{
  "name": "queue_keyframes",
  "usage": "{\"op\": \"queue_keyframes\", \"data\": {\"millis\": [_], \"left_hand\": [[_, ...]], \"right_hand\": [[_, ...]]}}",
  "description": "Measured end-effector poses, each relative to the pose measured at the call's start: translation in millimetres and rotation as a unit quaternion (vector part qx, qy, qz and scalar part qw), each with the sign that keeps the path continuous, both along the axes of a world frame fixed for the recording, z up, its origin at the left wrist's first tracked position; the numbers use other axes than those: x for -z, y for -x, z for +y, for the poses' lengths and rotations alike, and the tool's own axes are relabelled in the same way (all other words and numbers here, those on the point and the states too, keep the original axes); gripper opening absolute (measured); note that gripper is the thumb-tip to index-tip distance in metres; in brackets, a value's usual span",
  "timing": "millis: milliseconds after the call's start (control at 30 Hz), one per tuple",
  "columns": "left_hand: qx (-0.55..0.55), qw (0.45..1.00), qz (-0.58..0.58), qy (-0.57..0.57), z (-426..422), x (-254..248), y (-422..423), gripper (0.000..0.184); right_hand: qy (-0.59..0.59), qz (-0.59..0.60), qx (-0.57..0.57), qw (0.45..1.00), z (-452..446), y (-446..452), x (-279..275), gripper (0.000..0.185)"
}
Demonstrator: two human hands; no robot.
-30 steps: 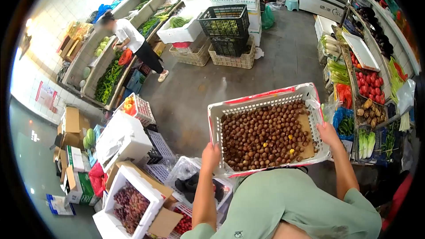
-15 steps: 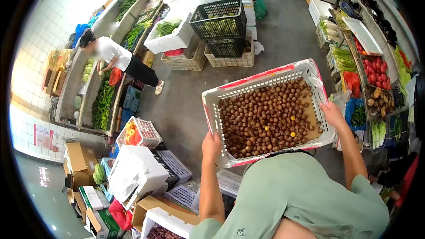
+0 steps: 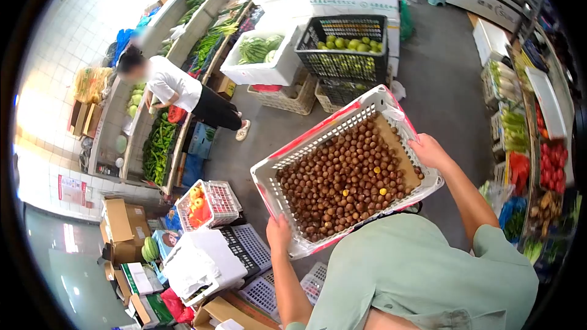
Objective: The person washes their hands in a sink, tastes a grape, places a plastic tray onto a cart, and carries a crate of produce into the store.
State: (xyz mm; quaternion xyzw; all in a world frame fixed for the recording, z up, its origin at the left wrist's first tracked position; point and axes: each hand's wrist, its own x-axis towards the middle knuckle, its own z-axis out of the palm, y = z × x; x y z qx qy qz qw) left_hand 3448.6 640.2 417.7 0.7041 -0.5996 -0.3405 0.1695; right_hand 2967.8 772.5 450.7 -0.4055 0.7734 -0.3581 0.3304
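Between my hands is a white plastic crate (image 3: pixel 348 109) with slotted walls and red tape along its rim. Inside lie many small round brown fruits or nuts (image 3: pixel 336 177), I cannot tell which, with a few yellow pieces among them. Brown cardboard shows on its floor at the right. My left hand (image 3: pixel 279 232) is closed on the crate's near left side. On the opposite end, my right hand (image 3: pixel 429 150) grips the right rim. The crate is held off the floor in front of my body, and its underside is hidden.
Ahead stands a black crate (image 3: pixel 312 55) of green fruit beside a white foam box (image 3: pixel 235 72) with watermelons. A person (image 3: pixel 183 93) in a white top bends at the left vegetable shelf. Boxes and a white crate (image 3: pixel 223 198) sit at lower left; vegetable stands line the right.
The crate has swung counterclockwise and shifted left in view, still in both hands. Surroundings have slid mostly right and the stacked black crate looks nearer.
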Motion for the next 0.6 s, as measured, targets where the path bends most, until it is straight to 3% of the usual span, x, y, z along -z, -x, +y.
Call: {"op": "queue_keyframes", "data": {"millis": [33, 167, 200, 233, 300, 433, 533, 600], "left_hand": [[-0.015, 1.000, 0.001, 0.016, -0.8, -34.5, 28.1, 0.033], [-0.001, 0.997, -0.013, 0.075, -42.1, -19.8, 37.8, 0.032], [-0.010, 0.997, -0.019, 0.076, -48.3, -22.3, 45.3, 0.032], [-0.016, 0.997, -0.018, 0.077, -57.4, -11.3, 49.5, 0.031], [-0.028, 0.996, -0.027, 0.081, -77.0, -5.6, 69.4, 0.031], [0.003, 0.996, -0.006, 0.091, -112.0, 8.9, 79.5, 0.033], [0.038, 0.992, 0.017, 0.123, -149.9, 53.7, 76.5, 0.031], [0.062, 0.991, 0.006, 0.118, -187.3, 95.3, 76.6, 0.031]], "right_hand": [[0.013, 0.023, -0.007, 1.000, -21.3, 11.5, -0.5, 0.033], [-0.003, 0.092, -0.013, 0.996, -79.7, 28.6, -40.5, 0.034], [-0.053, 0.040, -0.023, 0.998, -94.1, 42.5, -34.9, 0.034], [-0.001, 0.062, -0.018, 0.998, -104.1, 59.9, -6.1, 0.034], [0.067, 0.044, -0.036, 0.996, -128.7, 72.2, -16.6, 0.034], [0.004, 0.019, 0.022, 1.000, -128.3, 79.5, 4.9, 0.032], [0.005, -0.026, 0.078, 0.997, -125.8, 67.3, 60.1, 0.032], [0.016, -0.025, 0.113, 0.993, -131.3, 51.0, 131.0, 0.032]]}}
